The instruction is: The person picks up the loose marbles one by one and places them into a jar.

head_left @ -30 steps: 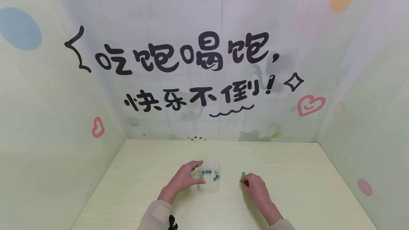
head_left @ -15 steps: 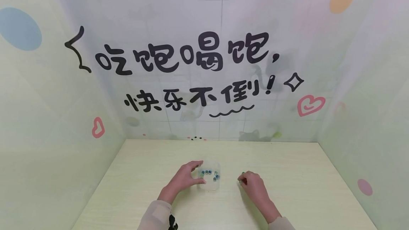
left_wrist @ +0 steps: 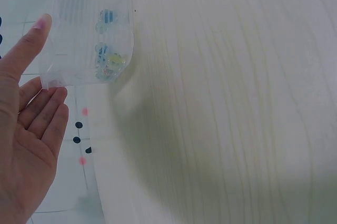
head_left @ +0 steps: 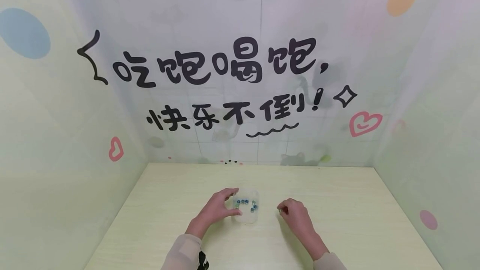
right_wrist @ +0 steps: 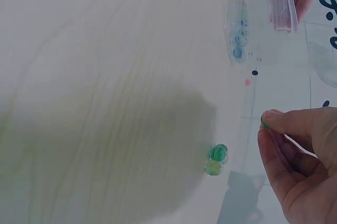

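My left hand (head_left: 215, 208) holds a small clear plastic box (left_wrist: 79, 34) by its side, thumb against one wall and fingers behind the rim. Several blue and green glass marbles (head_left: 243, 201) lie inside the box. To the right of it, my right hand (head_left: 296, 216) pinches a green marble (right_wrist: 265, 123) between thumb and fingertips, mostly covered by them. Below that hand in the right wrist view, a green marble (right_wrist: 218, 153) and a yellow-green marble (right_wrist: 213, 168) lie close together on the table; the hand hides them in the head view.
The light wood-grain table (head_left: 337, 203) ends at a printed backdrop (head_left: 210, 145) with large black lettering. Printed side panels (head_left: 431, 157) stand left and right of the table.
My right hand has shifted slightly left and away from me, toward the box. A marble that showed beyond its fingers is now out of sight in the head view. The left hand stays put.
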### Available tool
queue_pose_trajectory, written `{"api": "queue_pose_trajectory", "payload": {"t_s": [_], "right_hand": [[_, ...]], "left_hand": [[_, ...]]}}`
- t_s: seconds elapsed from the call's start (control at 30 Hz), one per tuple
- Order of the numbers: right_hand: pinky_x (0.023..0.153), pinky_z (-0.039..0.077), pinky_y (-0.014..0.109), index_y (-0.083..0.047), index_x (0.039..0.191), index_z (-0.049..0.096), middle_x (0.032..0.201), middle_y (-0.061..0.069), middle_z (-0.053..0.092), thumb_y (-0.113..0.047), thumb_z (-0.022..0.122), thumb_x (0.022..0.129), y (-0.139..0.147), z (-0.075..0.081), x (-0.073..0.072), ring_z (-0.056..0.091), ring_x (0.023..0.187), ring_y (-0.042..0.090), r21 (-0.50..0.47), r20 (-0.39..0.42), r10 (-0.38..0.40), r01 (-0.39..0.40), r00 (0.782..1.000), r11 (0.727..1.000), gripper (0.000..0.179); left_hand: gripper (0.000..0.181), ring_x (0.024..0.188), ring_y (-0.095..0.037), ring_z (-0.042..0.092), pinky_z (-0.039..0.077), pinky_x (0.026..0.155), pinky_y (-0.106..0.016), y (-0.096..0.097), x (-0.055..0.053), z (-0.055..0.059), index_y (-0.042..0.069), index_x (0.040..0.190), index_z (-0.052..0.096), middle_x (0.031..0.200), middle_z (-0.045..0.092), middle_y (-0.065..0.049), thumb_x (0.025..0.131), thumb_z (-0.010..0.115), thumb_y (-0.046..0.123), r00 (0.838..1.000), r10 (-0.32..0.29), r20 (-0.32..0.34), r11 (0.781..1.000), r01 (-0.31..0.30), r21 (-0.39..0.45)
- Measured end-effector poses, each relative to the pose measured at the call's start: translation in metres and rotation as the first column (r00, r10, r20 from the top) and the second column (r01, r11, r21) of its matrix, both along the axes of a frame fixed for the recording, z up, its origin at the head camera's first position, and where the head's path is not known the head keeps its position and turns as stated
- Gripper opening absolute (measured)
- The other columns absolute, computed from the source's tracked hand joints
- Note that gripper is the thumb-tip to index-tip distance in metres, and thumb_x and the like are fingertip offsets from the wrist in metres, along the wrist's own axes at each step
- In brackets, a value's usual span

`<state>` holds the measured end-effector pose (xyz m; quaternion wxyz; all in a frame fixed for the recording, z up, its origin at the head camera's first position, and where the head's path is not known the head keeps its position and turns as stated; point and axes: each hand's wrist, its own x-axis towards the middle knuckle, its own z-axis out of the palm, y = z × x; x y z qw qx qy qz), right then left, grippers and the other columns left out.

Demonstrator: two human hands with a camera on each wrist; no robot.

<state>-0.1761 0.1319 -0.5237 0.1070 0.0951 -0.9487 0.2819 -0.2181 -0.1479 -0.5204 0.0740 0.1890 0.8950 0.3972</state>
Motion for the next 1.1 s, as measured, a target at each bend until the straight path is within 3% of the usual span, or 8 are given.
{"api": "queue_pose_trajectory", "payload": {"t_s": [1.1], "right_hand": [[0.061,0.053,0.017,-0.009,0.089,0.076,0.084,0.0,0.069,0.003,0.076,0.081,-0.027,0.019,-0.004,0.06,0.073,0.007,-0.046,0.021,0.035,-0.034,0.999,0.998,0.015]], "left_hand": [[0.076,0.13,-0.042,0.054,0.051,0.107,-0.051,0.001,0.0,0.001,0.003,0.144,0.05,0.146,0.053,-0.02,0.081,0.084,0.027,1.0,0.005,-0.002,1.0,-0.005,-0.008]]}}
